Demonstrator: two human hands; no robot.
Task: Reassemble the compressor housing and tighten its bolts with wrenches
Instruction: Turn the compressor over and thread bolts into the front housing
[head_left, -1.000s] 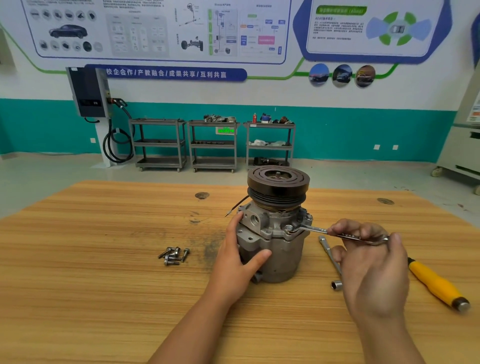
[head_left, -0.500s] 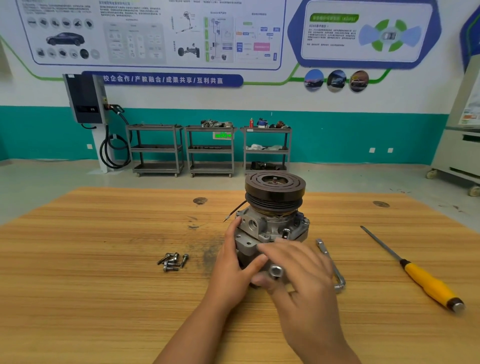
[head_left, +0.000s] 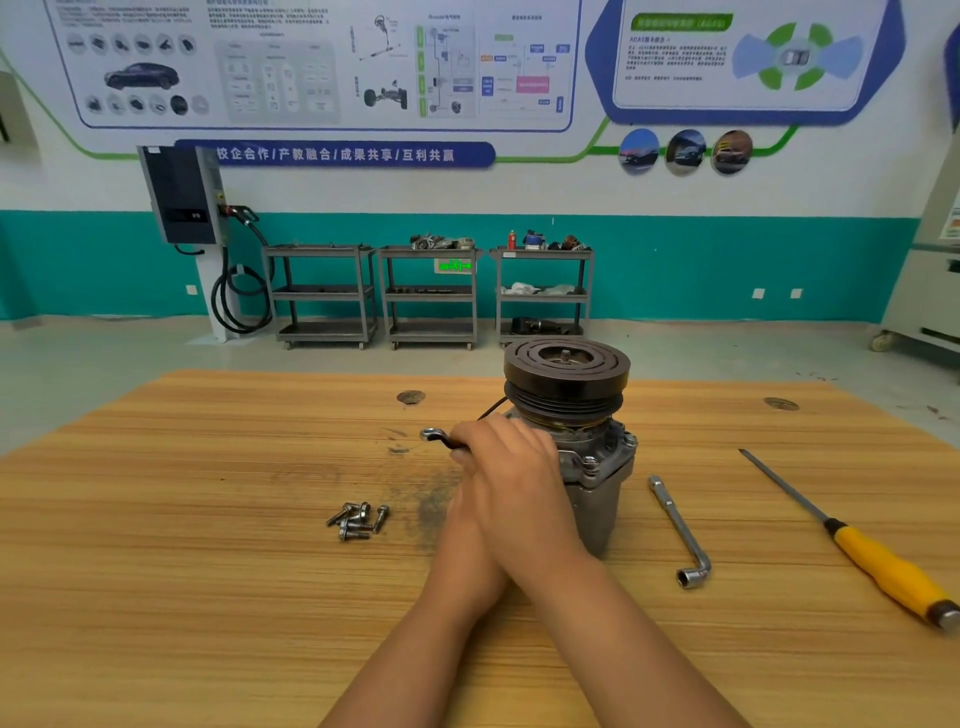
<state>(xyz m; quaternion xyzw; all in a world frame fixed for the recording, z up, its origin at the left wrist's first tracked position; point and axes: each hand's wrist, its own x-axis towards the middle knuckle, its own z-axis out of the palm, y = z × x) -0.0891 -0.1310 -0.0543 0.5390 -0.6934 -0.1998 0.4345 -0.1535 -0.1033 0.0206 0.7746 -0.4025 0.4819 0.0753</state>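
Fingers (head_left: 478, 441) of right hand (head_left: 511, 483): curled round wrench (head_left: 434, 435), ring end protruding left. Left hand (head_left: 458, 519) beneath, grip hidden. Wooden counter (head_left: 208, 519): bolts (head_left: 358, 519), screwdriver (head_left: 883, 566). Room: teal wall (head_left: 727, 260), carts (head_left: 431, 296). Compressor (head_left: 597, 499): upright, just behind the fingers.

Compressor (head_left: 597, 488) on table (head_left: 208, 571), bolts (head_left: 358, 519) left, socket wrench (head_left: 680, 525) right, screwdriver (head_left: 852, 540) beyond it

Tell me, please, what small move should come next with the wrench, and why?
Probably lift the wrench and swing it rightward to reseat it. The right hand grips it with its free ring end pointing left, and that arm lies crossed over the left hand by the compressor, so little leftward swing looks available. Its working end is hidden.
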